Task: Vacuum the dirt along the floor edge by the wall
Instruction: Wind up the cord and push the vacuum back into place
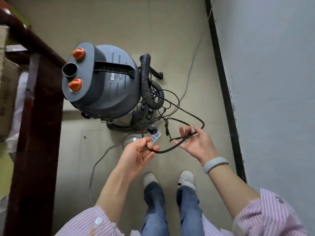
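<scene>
Both hands work the black power cord [167, 149], my left hand [138, 155] pinching it by the plug [152, 129], my right hand [194, 142] spread beneath tangled loops near the canister vacuum [104, 86]; unsnarling looks necessary before plugging in.

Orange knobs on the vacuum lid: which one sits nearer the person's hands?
The lower orange knob, below the open hose port; the other knob sits above the port, farther away.
</scene>
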Tool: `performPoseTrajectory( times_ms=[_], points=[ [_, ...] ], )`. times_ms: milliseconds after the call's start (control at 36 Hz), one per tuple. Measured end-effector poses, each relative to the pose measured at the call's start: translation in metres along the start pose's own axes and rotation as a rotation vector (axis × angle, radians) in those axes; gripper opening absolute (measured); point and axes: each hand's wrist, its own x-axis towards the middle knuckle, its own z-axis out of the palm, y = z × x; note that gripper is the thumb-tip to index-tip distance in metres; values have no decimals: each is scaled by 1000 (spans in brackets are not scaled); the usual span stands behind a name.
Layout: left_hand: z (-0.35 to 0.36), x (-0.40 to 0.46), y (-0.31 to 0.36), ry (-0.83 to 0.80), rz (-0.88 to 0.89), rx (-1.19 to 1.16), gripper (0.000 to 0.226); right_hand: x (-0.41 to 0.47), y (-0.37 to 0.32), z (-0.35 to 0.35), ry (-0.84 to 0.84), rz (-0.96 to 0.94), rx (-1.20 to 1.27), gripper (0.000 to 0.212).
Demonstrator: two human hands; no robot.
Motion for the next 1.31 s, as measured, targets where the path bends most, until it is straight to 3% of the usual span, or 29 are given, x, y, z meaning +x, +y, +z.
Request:
performPoseTrajectory(
  times_ms=[83, 222, 306, 361, 417, 472, 528, 583, 639, 750, 861, 1000, 1139, 1306],
  points=[
    [-8, -1, 4, 77, 28, 65, 22, -9, -7, 12, 99, -77, -425, 17],
    [-21, 9, 4, 287, 18, 306, 10, -41, -6, 22, 68, -310, -1033, 18],
    [-23, 16, 6, 370, 157, 824, 65, -62, -9, 27, 14, -393, -1219, 25],
    [-13, 13, 11, 307, 403, 1028, 81, -75, -10, 36, -18, -454, -1438, 30],
    [1, 15, 19, 141, 646, 1171, 87, -84, -13, 46, -71, -464, -1592, 30],
    [13, 20, 26, 4, 775, 1312, 87, -90, -18, 54, -117, -447, -1713, 27],
    [25, 27, 35, -94, 800, 1447, 71, -97, -24, 62, -127, -464, -1793, 25],
    [35, 29, 45, -169, 793, 1514, 36, -103, -31, 71, -103, -505, -1737, 24],
    [41, 25, 53, -244, 742, 1483, 16, -105, -41, 80, -55, -563, -1599, 21],
    [44, 20, 66, -172, 738, 1221, 14, -100, -64, 100, 1, -658, -1545, 9],
    [45, 26, 89, 5, 748, 1075, 13, -82, -85, 123, -6, -715, -1745, 48],
    [50, 41, 120, 178, 752, 1019, 10, -41, -113, 153, -12, -871, -1921, 67],
    [65, 71, 154, 372, 749, 919, 6, 22, -144, 206, 2, -1008, -1991, 59],
    [97, 125, 197, 569, 739, 869, 7, 97, -174, 283, 9, -1062, -2061, 30]
  ],
)
